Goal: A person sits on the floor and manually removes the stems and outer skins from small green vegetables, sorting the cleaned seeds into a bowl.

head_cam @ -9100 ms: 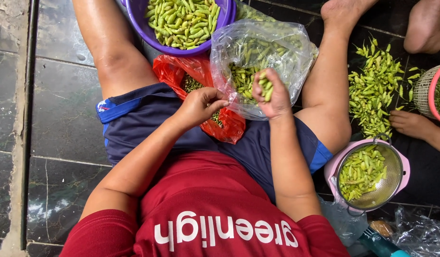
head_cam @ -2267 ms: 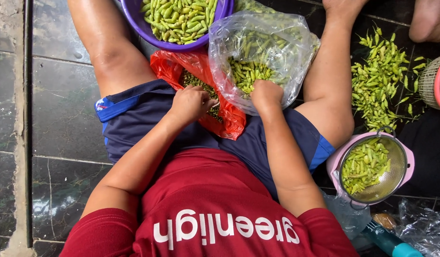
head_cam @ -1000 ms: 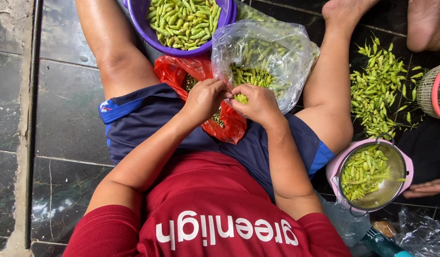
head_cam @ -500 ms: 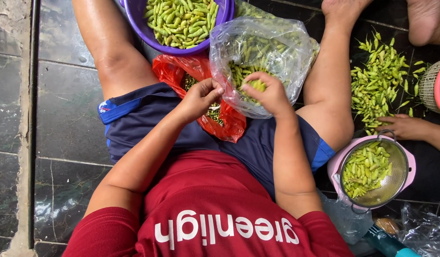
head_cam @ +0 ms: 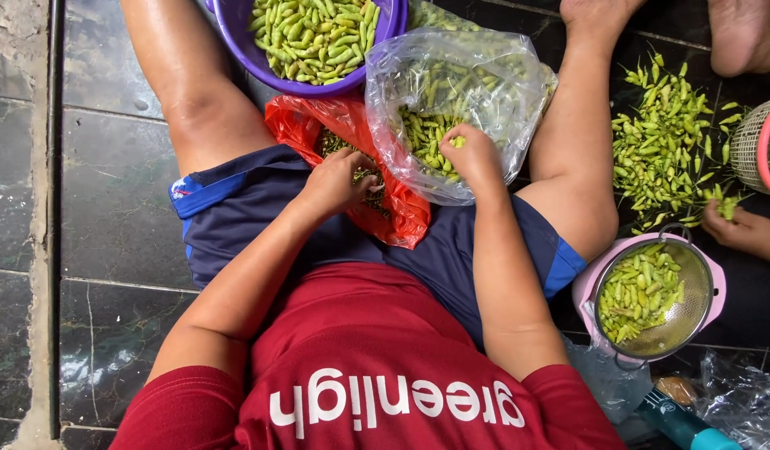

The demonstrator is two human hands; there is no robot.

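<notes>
Since half a second ago, the right hand [head_cam: 472,154] has gone down into the mouth of the clear bag [head_cam: 460,100], and the left hand [head_cam: 339,179] has settled lower on the red bag [head_cam: 352,142].

From the head view, the right hand is closed loosely on a few green chilies [head_cam: 427,137] at the edge of the clear bag. The left hand rests over dark bits inside the red bag; its fingers are curled, but I cannot tell if they pinch something. Both bags lie between the person's legs, touching each other. A purple bowl [head_cam: 252,50] full of chilies stands just beyond the bags.

I think the clear bag could slide or tip, because it is soft and only leans on the leg; then chilies would spill on the floor. Bits from the red bag may also fall on the shorts.

On the right, a pink pot [head_cam: 714,292] holds a metal strainer of chilies, near a loose pile [head_cam: 668,142] on the floor [head_cam: 110,167]. Another person's hand [head_cam: 739,229] touches this pile. The floor is of dark, glossy stone tiles, slightly wet.
</notes>
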